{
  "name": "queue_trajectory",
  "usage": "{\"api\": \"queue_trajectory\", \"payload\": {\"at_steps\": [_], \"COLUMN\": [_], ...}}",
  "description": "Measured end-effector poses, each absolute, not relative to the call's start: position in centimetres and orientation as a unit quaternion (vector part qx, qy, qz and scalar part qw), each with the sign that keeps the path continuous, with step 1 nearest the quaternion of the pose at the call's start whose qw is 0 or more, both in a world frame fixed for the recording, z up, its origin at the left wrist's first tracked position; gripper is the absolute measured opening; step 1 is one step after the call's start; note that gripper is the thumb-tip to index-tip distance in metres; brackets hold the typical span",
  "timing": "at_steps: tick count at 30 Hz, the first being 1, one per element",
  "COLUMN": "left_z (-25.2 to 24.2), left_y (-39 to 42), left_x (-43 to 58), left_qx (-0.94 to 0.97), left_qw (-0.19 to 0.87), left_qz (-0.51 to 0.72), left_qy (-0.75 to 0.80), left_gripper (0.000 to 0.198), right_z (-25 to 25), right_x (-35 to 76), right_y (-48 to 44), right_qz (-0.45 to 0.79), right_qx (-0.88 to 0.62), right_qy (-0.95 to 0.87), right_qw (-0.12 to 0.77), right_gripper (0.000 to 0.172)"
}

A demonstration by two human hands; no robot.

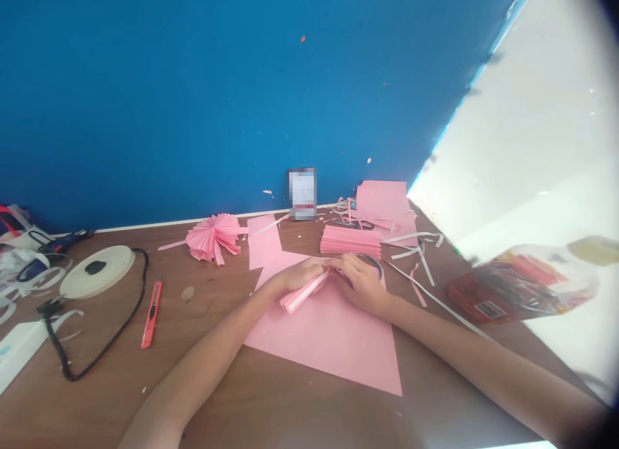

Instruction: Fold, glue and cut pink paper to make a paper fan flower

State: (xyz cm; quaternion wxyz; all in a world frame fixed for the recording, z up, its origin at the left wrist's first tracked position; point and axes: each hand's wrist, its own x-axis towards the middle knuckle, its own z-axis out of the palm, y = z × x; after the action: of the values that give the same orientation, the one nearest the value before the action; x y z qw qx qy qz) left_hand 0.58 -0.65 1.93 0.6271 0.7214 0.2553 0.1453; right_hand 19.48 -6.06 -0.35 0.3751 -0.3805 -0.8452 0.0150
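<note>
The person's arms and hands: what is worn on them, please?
Nothing visible is worn. The left hand and right hand have no gloves, and no rings can be seen. The left forearm and right forearm are bare to the picture's edge: no sleeves, watch or bracelet.

Only the person's two arms and hands are shown. The left hand (pixel 294 275) and the right hand (pixel 363 284) are bare. The left forearm (pixel 203 371) is seen uncovered along its whole visible length, from the picture's lower edge to the wrist. The right forearm (pixel 483 362) is likewise uncovered, up to the dark rim at the picture's corner. Both forearms are slim and smooth and are narrowed toward the wrists. The fingers are blurred, so nails and finer details cannot be made out. Whatever is worn above the elbows is cut off by the picture's edge.
</note>
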Motion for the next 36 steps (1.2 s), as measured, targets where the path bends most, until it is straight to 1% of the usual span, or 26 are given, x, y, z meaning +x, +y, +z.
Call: {"api": "queue_trajectory", "payload": {"at_steps": [4, 8, 12, 17, 25, 30, 36], "left_z": [1.99, 2.02, 1.92, 1.85, 1.92, 1.64, 1.49], "left_y": [-0.81, -0.95, -0.87, -0.74, -1.06, -1.17, -1.20], "left_x": [0.68, 0.68, 0.60, 0.61, 0.79, 0.87, 0.83], "left_qx": [0.720, 0.712, 0.707, 0.725, 0.728, 0.715, 0.720], "left_qw": [0.629, 0.633, 0.637, 0.618, 0.605, 0.622, 0.609], "left_qz": [0.144, 0.155, 0.160, 0.152, 0.164, 0.170, 0.165], "left_qy": [0.257, 0.261, 0.263, 0.265, 0.278, 0.270, 0.289], "left_gripper": [0.039, 0.044, 0.041, 0.039, 0.043, 0.045, 0.046], "right_z": [-0.45, -0.48, -0.56, -0.52, -0.67, -0.67, -0.52], "right_x": [19.51, 19.51, 19.53, 19.50, 19.40, 19.52, 19.46], "right_y": [-6.08, -6.10, -6.11, -6.07, -5.98, -6.08, -6.07], "right_qz": [0.007, -0.003, -0.010, 0.008, 0.008, -0.012, -0.001], "right_qx": [-0.388, -0.391, -0.393, -0.390, -0.402, -0.407, -0.415], "right_qy": [-0.846, -0.835, -0.836, -0.845, -0.840, -0.827, -0.817], "right_qw": [0.366, 0.386, 0.384, 0.366, 0.365, 0.388, 0.401], "right_gripper": [0.035, 0.034, 0.035, 0.036, 0.035, 0.034, 0.031]}}
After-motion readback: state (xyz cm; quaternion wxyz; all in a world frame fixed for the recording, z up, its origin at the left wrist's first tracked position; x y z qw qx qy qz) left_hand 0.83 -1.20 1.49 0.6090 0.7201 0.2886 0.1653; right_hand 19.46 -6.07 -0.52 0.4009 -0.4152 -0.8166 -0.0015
